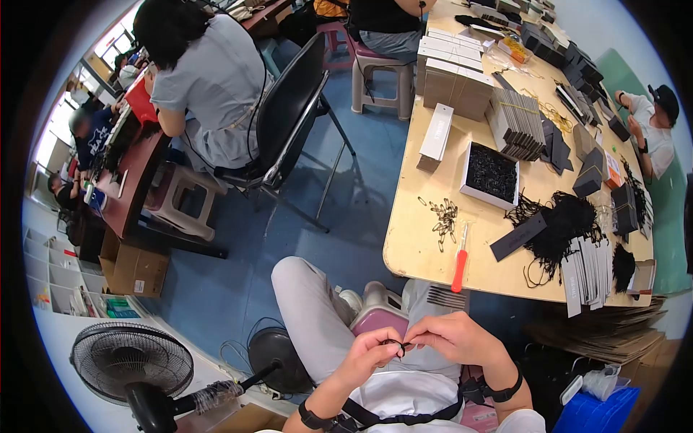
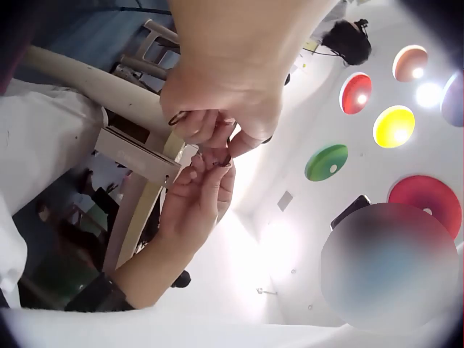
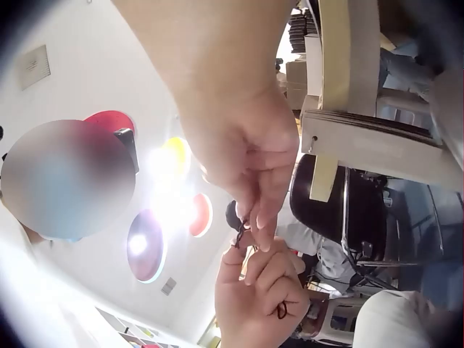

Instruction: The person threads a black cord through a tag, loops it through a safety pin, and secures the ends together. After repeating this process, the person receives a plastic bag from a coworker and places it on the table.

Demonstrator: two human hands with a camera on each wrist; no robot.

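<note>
Both my hands meet over my lap, below the near edge of the wooden table [image 1: 419, 260]. My left hand [image 1: 386, 351] and right hand [image 1: 417, 342] each pinch an end of a thin black cord [image 1: 397, 345] between thumb and fingers. In the left wrist view the left hand [image 2: 217, 138] curls its fingers around the cord [image 2: 223, 161] while the right hand [image 2: 206, 174] reaches up to it. From the right wrist, the right hand [image 3: 254, 232] pinches the cord [image 3: 239, 235] above the left hand [image 3: 250, 264], which also keeps a small dark loop [image 3: 281, 310] in its curled fingers.
On the table lie a red-handled tool [image 1: 460, 261], a heap of black cords [image 1: 567, 227], dark paper tags [image 1: 518, 237], metal pins [image 1: 444, 216] and an open box [image 1: 491, 175]. A black chair [image 1: 289, 123], a floor fan [image 1: 130, 361] and seated people are around.
</note>
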